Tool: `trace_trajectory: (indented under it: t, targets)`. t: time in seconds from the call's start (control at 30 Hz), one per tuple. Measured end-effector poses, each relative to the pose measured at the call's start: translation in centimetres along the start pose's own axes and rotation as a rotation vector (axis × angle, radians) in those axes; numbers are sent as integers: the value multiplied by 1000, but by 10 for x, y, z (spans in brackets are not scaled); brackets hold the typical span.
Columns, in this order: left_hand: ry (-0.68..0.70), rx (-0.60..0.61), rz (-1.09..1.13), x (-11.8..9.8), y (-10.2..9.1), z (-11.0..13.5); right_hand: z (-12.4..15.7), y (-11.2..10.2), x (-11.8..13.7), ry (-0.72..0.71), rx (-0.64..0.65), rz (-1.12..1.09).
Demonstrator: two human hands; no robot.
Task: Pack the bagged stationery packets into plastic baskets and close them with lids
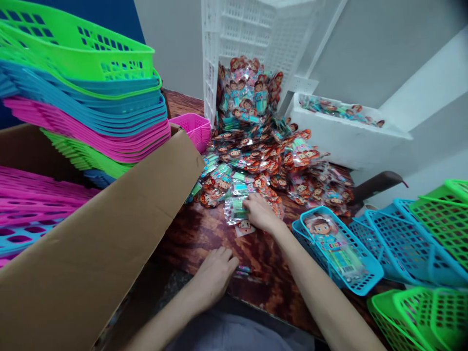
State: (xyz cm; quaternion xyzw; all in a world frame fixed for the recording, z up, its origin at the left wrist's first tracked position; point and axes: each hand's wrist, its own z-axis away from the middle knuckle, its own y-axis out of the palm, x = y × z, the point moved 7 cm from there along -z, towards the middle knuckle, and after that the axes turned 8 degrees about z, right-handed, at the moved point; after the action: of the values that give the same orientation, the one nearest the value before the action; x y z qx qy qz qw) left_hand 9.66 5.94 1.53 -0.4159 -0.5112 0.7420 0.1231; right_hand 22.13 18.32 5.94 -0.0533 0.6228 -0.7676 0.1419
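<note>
My right hand (260, 212) is closed on the edge of a clear plastic packet (236, 209) with pale green contents, at the front of a big heap of similar packets (256, 156). Below that packet, part of a cartoon-face card (244, 227) shows on the dark wood-patterned table (197, 234). Nearer the table's front edge, my left hand (216, 271) rests with curled fingers. Thin, colourful items (244, 269) stick out beside its fingertips, too hidden to name. A blue basket (371, 273) to the right holds a packet with a cartoon figure (331, 243).
A cardboard box (146, 209) with stacked green, blue and pink baskets (120, 112) fills the left. A white crate (210, 63) lies tipped behind the heap, with a white foam box (351, 131) beside it. More blue and green baskets (424, 317) stand at right.
</note>
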Motion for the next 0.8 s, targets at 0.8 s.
trace_trajectory:
  t: [0.8]
  targets:
    - [-102, -218, 45, 19, -13, 10, 117, 47, 33, -7, -155, -157]
